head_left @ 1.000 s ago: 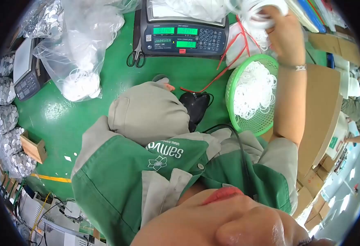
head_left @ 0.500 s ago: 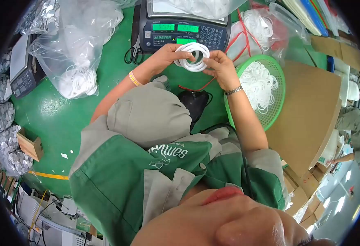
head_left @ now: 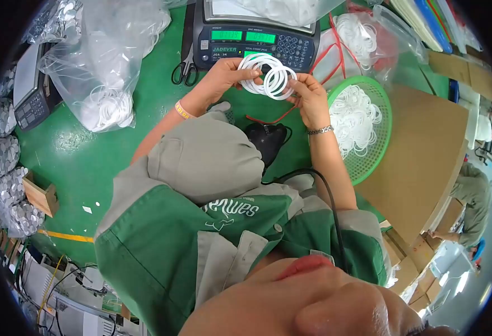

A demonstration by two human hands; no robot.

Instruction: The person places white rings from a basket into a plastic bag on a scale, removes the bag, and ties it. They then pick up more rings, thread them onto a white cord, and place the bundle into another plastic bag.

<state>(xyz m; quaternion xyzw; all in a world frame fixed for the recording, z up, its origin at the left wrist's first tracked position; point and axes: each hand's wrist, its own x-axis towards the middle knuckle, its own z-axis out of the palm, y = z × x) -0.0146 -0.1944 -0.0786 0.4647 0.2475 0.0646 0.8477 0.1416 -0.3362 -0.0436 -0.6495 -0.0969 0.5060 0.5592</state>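
A bunch of white rings (head_left: 267,75) is stretched between my two hands, fanned out so that several loops show apart. My left hand (head_left: 232,74) pinches the rings at their left side, thumb on top. On the right side, my right hand (head_left: 309,94) grips them between thumb and fingers. Just beyond the rings stands a counting scale (head_left: 257,42) with lit green displays and a clear plastic bag (head_left: 291,11) on its pan. Close to my right forearm is a green basket (head_left: 388,120) holding many more white rings (head_left: 355,120).
Scissors (head_left: 185,70) lie left of the scale. A clear bag with white rings (head_left: 108,106) sits further left, near a second scale (head_left: 27,106). Bags of silvery discs (head_left: 5,157) line the left edge. Cardboard (head_left: 419,168) stands at right; a co-worker (head_left: 473,207) is behind it.
The rings, stacked closely before, are now fanned apart. My right hand has shifted slightly right and down. The co-worker at the far right has moved lower in the view.
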